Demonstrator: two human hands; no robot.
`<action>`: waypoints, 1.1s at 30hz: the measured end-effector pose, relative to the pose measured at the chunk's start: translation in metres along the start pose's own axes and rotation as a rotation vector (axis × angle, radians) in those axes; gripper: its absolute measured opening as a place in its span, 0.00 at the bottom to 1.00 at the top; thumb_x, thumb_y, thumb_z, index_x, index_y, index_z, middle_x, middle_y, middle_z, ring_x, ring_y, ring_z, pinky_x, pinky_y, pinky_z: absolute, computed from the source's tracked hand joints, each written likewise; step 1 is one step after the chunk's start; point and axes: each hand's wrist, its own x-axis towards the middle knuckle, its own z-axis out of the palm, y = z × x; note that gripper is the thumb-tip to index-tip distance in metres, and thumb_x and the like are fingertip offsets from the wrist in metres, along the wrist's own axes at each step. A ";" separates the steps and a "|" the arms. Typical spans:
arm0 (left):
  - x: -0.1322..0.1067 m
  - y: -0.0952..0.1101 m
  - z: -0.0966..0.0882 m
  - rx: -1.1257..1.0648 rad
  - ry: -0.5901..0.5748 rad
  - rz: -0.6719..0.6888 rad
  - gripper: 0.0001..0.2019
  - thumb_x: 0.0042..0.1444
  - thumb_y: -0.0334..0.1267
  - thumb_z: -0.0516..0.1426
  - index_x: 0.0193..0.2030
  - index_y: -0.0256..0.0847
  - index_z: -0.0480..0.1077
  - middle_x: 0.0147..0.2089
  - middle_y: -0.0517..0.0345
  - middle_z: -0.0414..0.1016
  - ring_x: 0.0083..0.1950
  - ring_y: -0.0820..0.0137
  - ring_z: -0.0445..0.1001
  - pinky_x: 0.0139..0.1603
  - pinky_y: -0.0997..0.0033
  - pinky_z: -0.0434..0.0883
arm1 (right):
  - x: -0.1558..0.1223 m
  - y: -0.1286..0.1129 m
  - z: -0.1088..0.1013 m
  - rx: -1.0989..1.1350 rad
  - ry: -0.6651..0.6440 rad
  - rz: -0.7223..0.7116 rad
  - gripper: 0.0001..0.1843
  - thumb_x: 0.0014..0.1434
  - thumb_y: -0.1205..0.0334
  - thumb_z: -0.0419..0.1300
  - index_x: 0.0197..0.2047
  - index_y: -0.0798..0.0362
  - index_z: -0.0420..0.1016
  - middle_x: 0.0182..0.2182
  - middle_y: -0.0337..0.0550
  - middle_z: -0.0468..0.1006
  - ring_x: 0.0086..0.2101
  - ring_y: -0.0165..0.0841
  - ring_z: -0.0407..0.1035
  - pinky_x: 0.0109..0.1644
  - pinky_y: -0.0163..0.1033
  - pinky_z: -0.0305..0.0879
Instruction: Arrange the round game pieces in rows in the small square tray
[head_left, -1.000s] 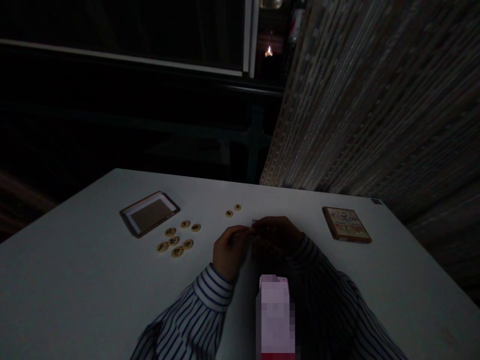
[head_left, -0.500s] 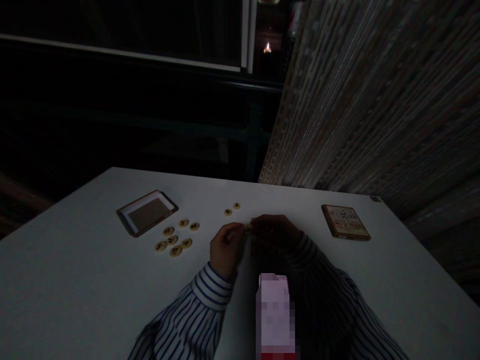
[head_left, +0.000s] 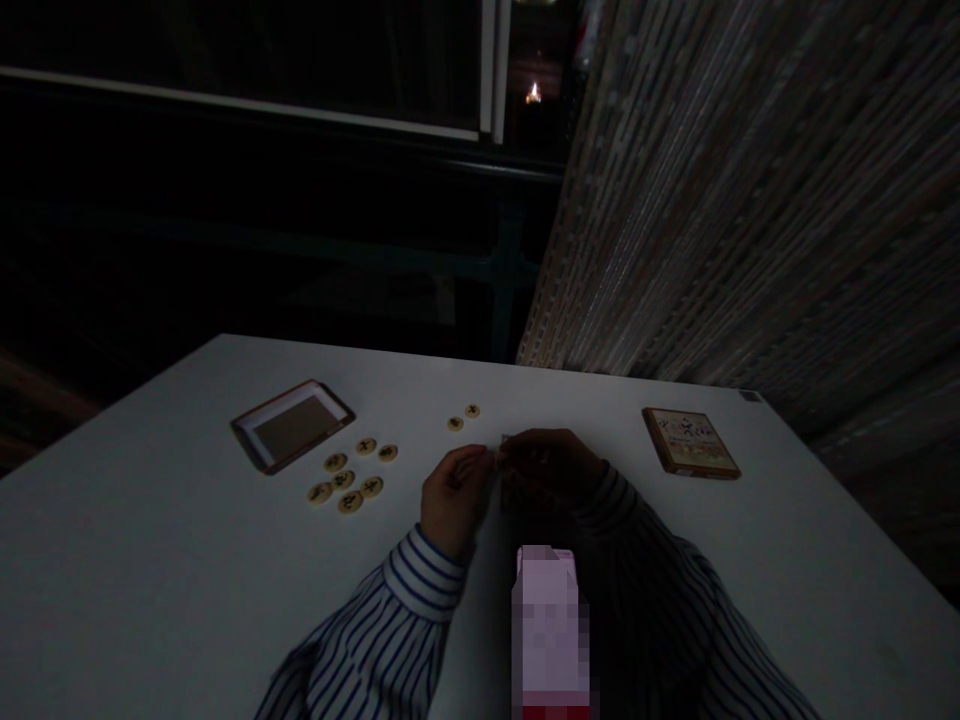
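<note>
Over the middle of the table, my left hand [head_left: 452, 500] and my right hand [head_left: 553, 465] meet at the fingertips. Both are closed in a pinch on one small Chinese chess piece [head_left: 497, 458], mostly covered by the fingers. Beneath my right hand, in deep shadow, lie more patterned pieces or a box [head_left: 517, 497]; I cannot make out which. To the left of my left hand several round wooden Chinese chess pieces [head_left: 349, 502] lie loose with dark characters on top. Two more pieces [head_left: 455, 424] lie just beyond my hands.
An open shallow box [head_left: 264, 462] with a pale inside lies at the left of the white table [head_left: 187, 560]. At the right is a flat box with a printed top [head_left: 694, 443]. A pink blurred object [head_left: 551, 620] is nearest me. A string curtain [head_left: 675, 200] hangs behind.
The piece between my fingertips has turned or shifted, so less of its face shows. Both hands stay nearly in place, and the loose pieces lie as before.
</note>
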 end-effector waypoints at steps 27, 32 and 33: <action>-0.002 0.006 0.001 -0.059 -0.006 -0.070 0.14 0.41 0.39 0.60 0.36 0.36 0.70 0.35 0.51 0.77 0.38 0.67 0.75 0.41 0.67 0.72 | -0.002 0.000 0.001 0.097 -0.002 0.002 0.13 0.49 0.60 0.57 0.39 0.55 0.71 0.34 0.46 0.77 0.34 0.33 0.71 0.38 0.38 0.67; -0.003 0.008 0.000 -0.019 -0.023 -0.060 0.14 0.41 0.39 0.60 0.36 0.36 0.72 0.36 0.52 0.77 0.38 0.66 0.74 0.43 0.66 0.71 | 0.000 -0.003 0.002 -0.121 0.040 -0.061 0.13 0.48 0.60 0.58 0.39 0.53 0.72 0.35 0.45 0.76 0.35 0.34 0.71 0.38 0.38 0.66; -0.002 0.007 -0.001 -0.010 -0.025 -0.056 0.14 0.41 0.39 0.60 0.36 0.36 0.73 0.36 0.52 0.77 0.39 0.66 0.74 0.44 0.66 0.71 | 0.000 -0.004 0.002 -0.180 0.041 -0.083 0.13 0.49 0.59 0.58 0.39 0.52 0.72 0.35 0.45 0.76 0.35 0.34 0.70 0.39 0.39 0.66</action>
